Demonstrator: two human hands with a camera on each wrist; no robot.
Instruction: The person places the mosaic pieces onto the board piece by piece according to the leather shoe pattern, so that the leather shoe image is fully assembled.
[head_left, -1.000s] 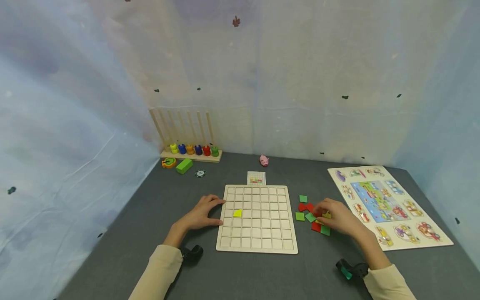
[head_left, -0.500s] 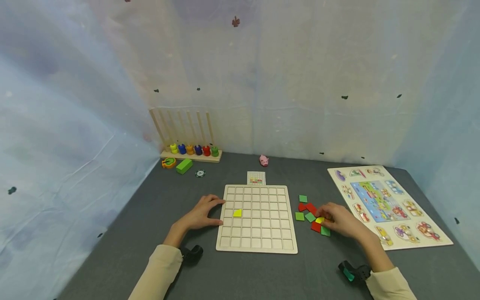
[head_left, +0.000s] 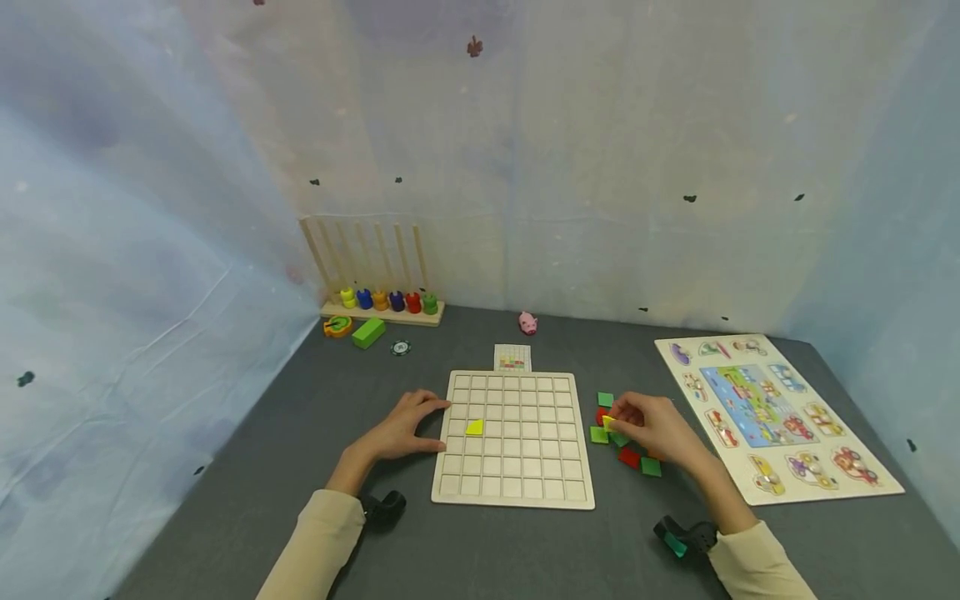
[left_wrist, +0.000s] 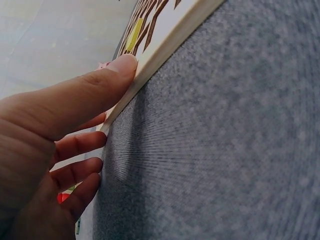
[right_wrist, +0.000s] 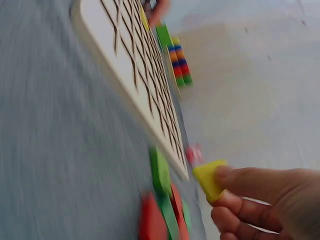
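A wooden grid board [head_left: 513, 483] lies in the middle of the table, with one yellow tile [head_left: 475, 427] set in a cell on its left side. My left hand [head_left: 401, 429] rests against the board's left edge, thumb and fingertips touching the rim. To the right of the board, my right hand [head_left: 656, 427] pinches a yellow tile [right_wrist: 208, 179] between thumb and fingers, raised over the loose pile. Green tiles [head_left: 651, 467] and red tiles [head_left: 629, 457] lie under and around that hand, which partly covers them.
A small pattern card [head_left: 512, 357] sits at the board's far edge, with a pink pig [head_left: 528, 322] behind it. Back left are a peg stacker [head_left: 382, 312], a green block [head_left: 368, 332], an orange-green toy [head_left: 337, 326] and a chip [head_left: 401, 347]. A picture puzzle [head_left: 772, 417] lies right.
My right hand has picked up a yellow tile from the pile and moved left with it toward the board. My left hand has stayed at the board's edge.
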